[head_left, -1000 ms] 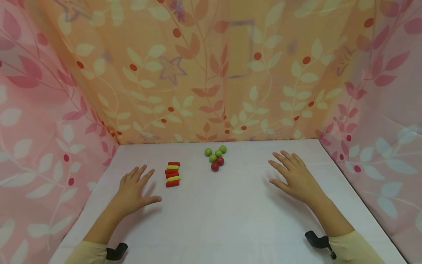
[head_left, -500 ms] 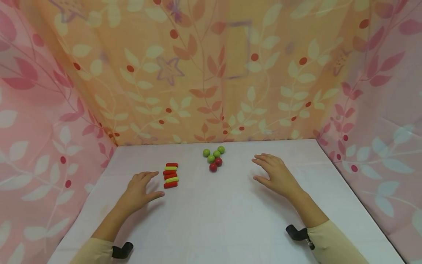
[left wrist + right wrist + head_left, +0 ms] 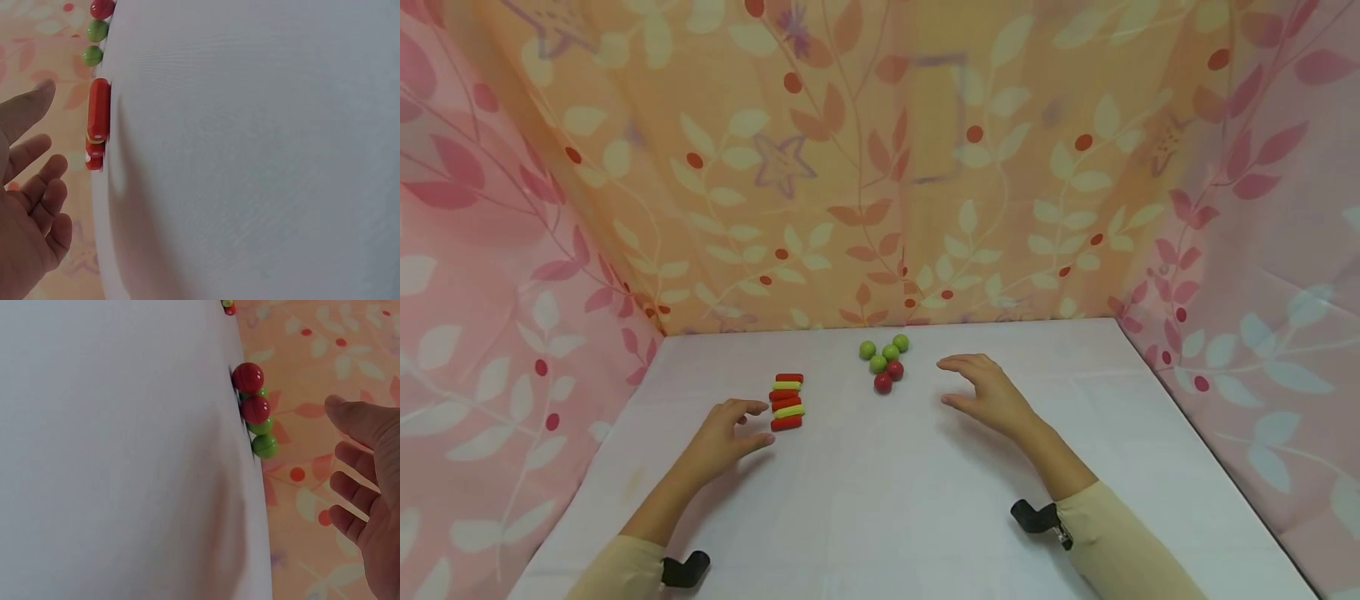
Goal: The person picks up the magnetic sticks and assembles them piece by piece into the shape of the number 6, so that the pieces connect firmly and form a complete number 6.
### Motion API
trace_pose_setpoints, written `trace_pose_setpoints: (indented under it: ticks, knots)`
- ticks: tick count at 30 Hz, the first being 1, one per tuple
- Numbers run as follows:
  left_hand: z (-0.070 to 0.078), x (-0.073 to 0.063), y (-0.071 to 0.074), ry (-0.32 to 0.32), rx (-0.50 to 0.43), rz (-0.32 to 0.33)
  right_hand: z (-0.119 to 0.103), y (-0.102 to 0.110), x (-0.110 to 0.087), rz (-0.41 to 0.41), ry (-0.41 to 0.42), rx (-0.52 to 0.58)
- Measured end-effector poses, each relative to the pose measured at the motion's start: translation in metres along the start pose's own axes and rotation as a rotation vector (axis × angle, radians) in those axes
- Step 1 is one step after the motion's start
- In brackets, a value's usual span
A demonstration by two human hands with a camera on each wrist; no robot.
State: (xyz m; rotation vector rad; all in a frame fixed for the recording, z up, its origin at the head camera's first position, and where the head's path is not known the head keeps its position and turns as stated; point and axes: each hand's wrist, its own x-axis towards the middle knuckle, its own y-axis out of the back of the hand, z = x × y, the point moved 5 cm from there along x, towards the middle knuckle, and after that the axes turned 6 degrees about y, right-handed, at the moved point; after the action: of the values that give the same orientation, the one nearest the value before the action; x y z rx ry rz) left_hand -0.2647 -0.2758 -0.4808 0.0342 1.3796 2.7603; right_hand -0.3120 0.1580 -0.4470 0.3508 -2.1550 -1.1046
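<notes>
My left hand (image 3: pixel 724 435) hovers just left of a column of short red and yellow sticks, its thumb and index finger spread and nothing between them. The nearest red stick (image 3: pixel 787 423) lies at the front of the column, with a yellow stick (image 3: pixel 789 412) behind it. In the left wrist view a red stick (image 3: pixel 99 109) hides most of the others. My right hand (image 3: pixel 992 396) hangs over the table to the right of a cluster of small balls, thumb and fingers apart and holding nothing. Red balls (image 3: pixel 883 383) sit in front of several green balls (image 3: pixel 867 350).
A white-covered table (image 3: pixel 880 517) bears the sticks and balls. Behind it hangs an orange leaf-patterned curtain (image 3: pixel 820 192), with pink patterned cloth (image 3: pixel 482 333) along both sides. Black wrist devices (image 3: pixel 687 570) sit at the cuffs of both sleeves.
My right hand has moved left toward the balls, its fingers drawing together. My left hand has come closer to the sticks, with its fingers bending inward. Sticks and balls stay in place.
</notes>
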Motion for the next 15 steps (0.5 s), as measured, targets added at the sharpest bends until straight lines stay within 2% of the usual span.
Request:
trace_pose_setpoints:
  ticks: [7, 15]
  knots:
    - [0.003, 0.001, -0.003, 0.020, -0.049, -0.025, -0.005, -0.018, 0.016, -0.011, -0.037, 0.095]
    - [-0.001, 0.004, -0.010, 0.046, -0.079, -0.057, -0.007, -0.037, 0.033, -0.037, -0.076, 0.172]
